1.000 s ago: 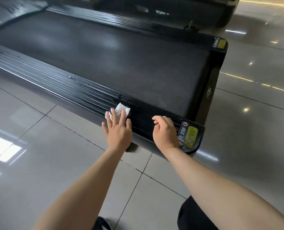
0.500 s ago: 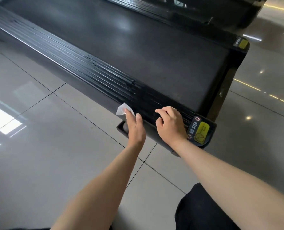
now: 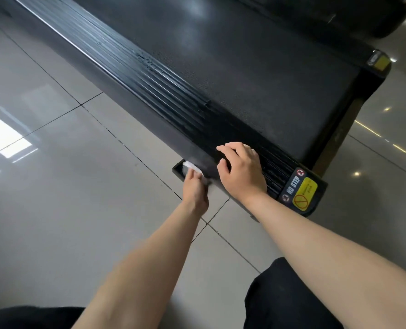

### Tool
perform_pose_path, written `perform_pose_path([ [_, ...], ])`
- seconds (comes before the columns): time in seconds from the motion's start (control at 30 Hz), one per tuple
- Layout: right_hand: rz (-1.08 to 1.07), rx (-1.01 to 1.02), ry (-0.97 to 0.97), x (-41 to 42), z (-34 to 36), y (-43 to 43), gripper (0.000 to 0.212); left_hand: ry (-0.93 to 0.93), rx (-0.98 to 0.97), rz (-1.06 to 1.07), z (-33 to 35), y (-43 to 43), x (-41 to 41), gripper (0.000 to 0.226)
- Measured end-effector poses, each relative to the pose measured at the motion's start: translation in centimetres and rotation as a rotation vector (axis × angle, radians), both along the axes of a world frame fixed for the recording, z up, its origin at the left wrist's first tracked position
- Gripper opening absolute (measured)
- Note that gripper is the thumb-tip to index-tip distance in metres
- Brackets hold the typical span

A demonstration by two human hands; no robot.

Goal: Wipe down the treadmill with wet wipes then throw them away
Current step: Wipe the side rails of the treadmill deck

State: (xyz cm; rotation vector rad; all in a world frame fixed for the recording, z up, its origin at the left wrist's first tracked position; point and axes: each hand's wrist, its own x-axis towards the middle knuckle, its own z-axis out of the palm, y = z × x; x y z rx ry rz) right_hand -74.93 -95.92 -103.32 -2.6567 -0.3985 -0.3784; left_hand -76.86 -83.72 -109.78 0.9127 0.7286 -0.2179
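A black treadmill [image 3: 256,74] runs from the top left to the lower right, its ribbed side rail [image 3: 154,91] nearest me. My left hand [image 3: 195,188] presses a white wet wipe [image 3: 192,167] against the rail's lower outer side, by a small black foot [image 3: 179,170] that sticks out near the floor. Most of the wipe is hidden under the fingers. My right hand [image 3: 241,172] rests on top of the rail with bent fingers, just left of the yellow NO STEP sticker [image 3: 300,192]. It holds nothing.
Glossy grey floor tiles [image 3: 66,186] lie to the left and in front of the treadmill. My dark-clothed knees [image 3: 290,298] fill the bottom edge. A second dark machine [image 3: 354,15] stands at the top right, beyond the belt.
My left hand has slid the wipe from the top of the side rail down over its outer side to the foot near the floor. My right hand stays on the rail. The view moved closer.
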Motion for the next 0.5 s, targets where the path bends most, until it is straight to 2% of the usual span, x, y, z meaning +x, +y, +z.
perform_pose_path([
  [0.17,0.007,-0.019,-0.021,0.0,0.0,0.2,0.035,-0.013,-0.043,0.185,0.8,0.5,3.7,0.023],
  [0.33,0.013,-0.037,-0.047,-0.2,-0.1,0.1,0.036,0.131,-0.118,-0.083,-3.5,-0.4,1.8,0.057],
  [0.4,0.011,-0.036,-0.052,-0.3,0.0,0.0,0.036,0.164,-0.125,-0.123,-3.7,-1.3,0.9,0.059],
  [0.5,0.015,-0.033,-0.047,-0.5,0.2,0.0,0.036,0.121,-0.097,-0.053,-2.3,-2.3,0.5,0.055],
])
